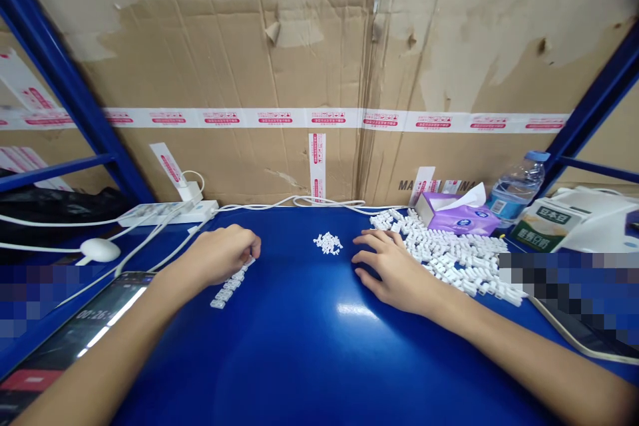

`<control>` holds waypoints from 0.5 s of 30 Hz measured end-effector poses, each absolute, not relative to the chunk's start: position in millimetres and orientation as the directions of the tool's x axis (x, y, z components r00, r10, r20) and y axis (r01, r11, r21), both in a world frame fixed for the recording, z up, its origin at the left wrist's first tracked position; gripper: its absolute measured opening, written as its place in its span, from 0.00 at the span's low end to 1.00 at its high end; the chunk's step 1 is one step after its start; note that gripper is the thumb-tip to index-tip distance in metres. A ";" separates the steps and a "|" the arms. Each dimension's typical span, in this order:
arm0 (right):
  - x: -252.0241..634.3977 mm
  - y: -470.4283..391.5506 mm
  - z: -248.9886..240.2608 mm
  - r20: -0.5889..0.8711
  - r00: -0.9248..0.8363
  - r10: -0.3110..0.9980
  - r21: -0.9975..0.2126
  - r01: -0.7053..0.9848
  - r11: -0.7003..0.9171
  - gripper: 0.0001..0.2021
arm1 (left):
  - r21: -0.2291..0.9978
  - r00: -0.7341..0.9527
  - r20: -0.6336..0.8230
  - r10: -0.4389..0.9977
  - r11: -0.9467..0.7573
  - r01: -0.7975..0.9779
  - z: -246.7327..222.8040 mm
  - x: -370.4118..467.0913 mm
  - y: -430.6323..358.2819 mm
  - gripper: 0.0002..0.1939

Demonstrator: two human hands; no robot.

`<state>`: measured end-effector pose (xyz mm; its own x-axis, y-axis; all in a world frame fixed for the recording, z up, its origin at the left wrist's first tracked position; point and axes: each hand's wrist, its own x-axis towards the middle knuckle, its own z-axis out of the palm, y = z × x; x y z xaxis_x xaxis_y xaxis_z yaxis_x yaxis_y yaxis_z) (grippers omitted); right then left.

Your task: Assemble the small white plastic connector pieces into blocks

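Over on the left, the left hand (224,251) is curled at the far end of a white row (225,294), can't tell if gripping. Right hand (397,274) is spread beside the big pile (455,273); small pile (328,243) between, probably for easy reach.

Small white plastic pieces (328,243) on a glossy deep-blue tabletop (299,346) — behind them, brown cardboard (224,46) striped with white tape (239,118) bearing red print. A purple tissue pack (462,218), blue-capped clear bottle (519,183) and green-and-white carton (546,223) add colour.
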<state>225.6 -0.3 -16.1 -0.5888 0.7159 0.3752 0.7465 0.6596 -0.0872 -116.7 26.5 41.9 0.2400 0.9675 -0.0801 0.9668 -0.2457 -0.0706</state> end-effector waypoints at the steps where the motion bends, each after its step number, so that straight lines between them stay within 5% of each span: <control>1: 225.5 -0.1 -16.4 0.378 -0.588 0.715 -0.089 0.746 0.660 0.09 | -0.062 0.244 -0.090 0.966 -0.250 0.966 40.6 -114.9 28.2 0.15; 15: 221.2 0.6 -13.1 0.394 -0.584 0.710 -0.114 0.735 0.668 0.07 | 0.462 0.571 0.216 0.792 -0.598 0.655 -4.8 -38.0 1.0 0.09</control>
